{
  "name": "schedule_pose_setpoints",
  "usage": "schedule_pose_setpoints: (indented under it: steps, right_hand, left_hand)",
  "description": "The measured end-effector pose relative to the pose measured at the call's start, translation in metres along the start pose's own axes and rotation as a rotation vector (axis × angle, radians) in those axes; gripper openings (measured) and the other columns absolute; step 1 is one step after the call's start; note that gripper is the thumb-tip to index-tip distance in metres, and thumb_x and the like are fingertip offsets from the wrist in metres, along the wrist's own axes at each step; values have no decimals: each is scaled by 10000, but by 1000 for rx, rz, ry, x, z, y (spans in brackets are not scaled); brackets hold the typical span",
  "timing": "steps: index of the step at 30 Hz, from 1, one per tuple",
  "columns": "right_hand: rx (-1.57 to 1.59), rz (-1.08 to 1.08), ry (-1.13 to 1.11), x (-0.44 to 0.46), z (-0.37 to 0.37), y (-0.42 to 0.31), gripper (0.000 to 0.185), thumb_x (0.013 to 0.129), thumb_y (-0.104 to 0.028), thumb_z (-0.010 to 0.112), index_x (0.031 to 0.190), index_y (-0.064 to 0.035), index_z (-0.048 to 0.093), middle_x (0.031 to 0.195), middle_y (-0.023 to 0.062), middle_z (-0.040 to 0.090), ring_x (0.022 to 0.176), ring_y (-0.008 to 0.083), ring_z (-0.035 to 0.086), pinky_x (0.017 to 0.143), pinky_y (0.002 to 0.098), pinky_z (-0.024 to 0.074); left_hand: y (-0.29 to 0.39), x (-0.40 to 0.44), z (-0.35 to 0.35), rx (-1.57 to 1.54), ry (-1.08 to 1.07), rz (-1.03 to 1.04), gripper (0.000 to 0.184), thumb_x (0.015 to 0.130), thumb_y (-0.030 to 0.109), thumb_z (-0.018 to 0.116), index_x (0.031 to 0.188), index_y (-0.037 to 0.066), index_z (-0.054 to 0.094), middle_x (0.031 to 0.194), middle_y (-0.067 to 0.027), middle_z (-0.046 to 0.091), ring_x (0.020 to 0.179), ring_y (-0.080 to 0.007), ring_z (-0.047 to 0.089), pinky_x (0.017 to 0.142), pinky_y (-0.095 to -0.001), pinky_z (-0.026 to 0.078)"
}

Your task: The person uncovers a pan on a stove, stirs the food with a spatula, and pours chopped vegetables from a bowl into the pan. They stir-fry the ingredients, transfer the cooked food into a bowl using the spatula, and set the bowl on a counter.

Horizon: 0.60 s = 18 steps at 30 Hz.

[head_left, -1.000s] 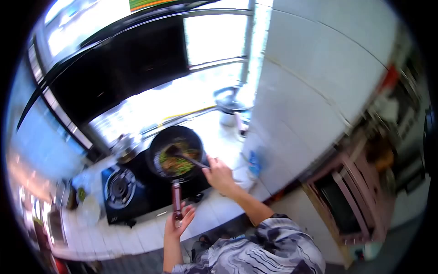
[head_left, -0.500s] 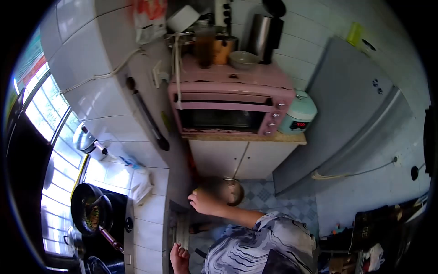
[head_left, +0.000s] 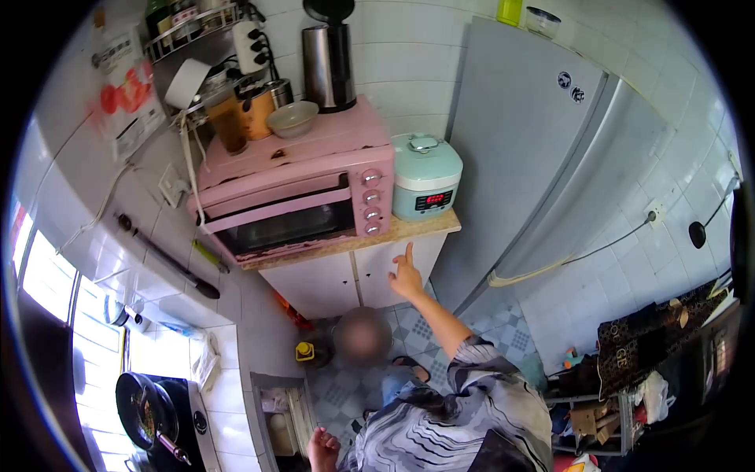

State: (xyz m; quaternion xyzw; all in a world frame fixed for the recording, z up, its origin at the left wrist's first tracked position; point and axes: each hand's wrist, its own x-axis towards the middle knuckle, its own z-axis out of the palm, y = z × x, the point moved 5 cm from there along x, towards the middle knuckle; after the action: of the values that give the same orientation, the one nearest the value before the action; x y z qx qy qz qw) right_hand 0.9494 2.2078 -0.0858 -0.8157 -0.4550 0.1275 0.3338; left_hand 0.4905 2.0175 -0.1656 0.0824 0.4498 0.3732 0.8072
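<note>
My right hand (head_left: 406, 277) reaches forward over the floor, its index finger stretched out and nothing in its grasp. It is in front of the white cabinet door (head_left: 393, 266), below the mint-green rice cooker (head_left: 426, 175). The cooker's lid is down and red digits glow on its panel; my fingertip appears apart from it. My left hand (head_left: 323, 450) hangs low by my side near the counter, fingers loosely bent and slightly apart, holding nothing I can see. On the floor stand a yellow-capped bottle (head_left: 305, 352) and a round, blurred vessel (head_left: 362, 337).
A pink toaster oven (head_left: 291, 212) stands left of the cooker, with a bowl (head_left: 292, 119) and an electric kettle (head_left: 329, 67) on top. A grey refrigerator (head_left: 523, 141) rises at the right. On the stove at left sits a frying pan (head_left: 146, 409) with food.
My right hand has lifted from low by the floor vessel and moved right and forward, index finger now extended. The view has turned toward the right. My left hand stays low.
</note>
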Motion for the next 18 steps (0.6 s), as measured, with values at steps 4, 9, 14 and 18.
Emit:
schedule_pose_setpoints:
  steps: [4,9,14,18]
  right_hand:
    - [-62,-38,35,63,-21,44,333,696,-88,605,994,-55,459,1437,214,24,798,391,591,683,437,482]
    - [-77,-108,15,109,-18,87,338,683,-56,599,990,-41,459,1441,203,26,751,363,597,641,418,490]
    - [-131,-237,-8,111,-22,98,339,667,-32,597,979,-14,464,1433,222,56,712,324,601,600,396,494]
    - [-170,-327,-12,116,-19,112,311,663,-27,597,953,-24,484,1430,230,46,670,300,593,581,400,488]
  left_hand:
    - [20,41,49,87,115,-37,156,872,228,468,767,119,505,527,54,341,454,-81,347,433,-233,302]
    - [15,114,128,69,97,-6,159,881,247,464,787,124,501,485,67,263,432,-74,270,417,-234,243]
    - [-22,160,249,18,-33,-5,159,885,233,469,780,119,504,488,61,276,415,-74,260,399,-233,227]
    - [-50,178,317,213,-101,19,159,878,195,477,742,114,492,500,46,293,410,-74,271,397,-237,245]
